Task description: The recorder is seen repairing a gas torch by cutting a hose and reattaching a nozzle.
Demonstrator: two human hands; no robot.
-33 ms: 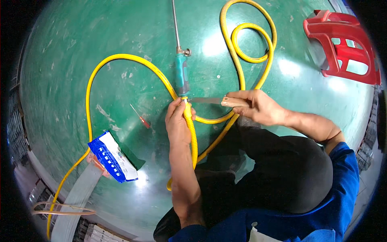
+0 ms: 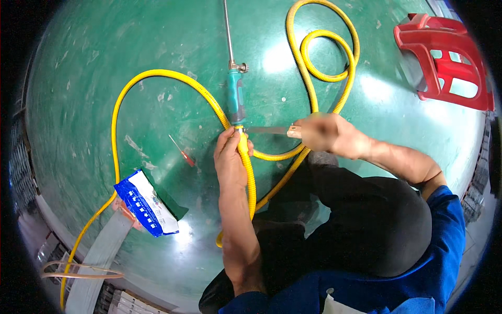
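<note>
On the green floor lies a torch (image 2: 237, 97) with a teal handle, a metal valve and a long thin metal tube. A yellow corrugated hose (image 2: 250, 183) joins its lower end at a metal clamp (image 2: 240, 129). My left hand (image 2: 231, 157) is closed round the hose just below that clamp. My right hand (image 2: 334, 137), blurred at the fingers, grips a wooden-handled flat-bladed tool (image 2: 269, 130). The blade points left, and its tip is at the clamp; whether it sits in a screw slot I cannot tell.
A small screwdriver with a red handle (image 2: 187, 159) lies left of my left hand. Beyond it is a blue and white packet (image 2: 146, 204) near a grey strip (image 2: 102, 256). More yellow hose (image 2: 348, 47) loops at the far right, near a red plastic stool (image 2: 444, 60).
My right hand's fingers have shifted over the wooden handle, covering more of it, and now look blurred. The left hand, hose and torch stay put.
</note>
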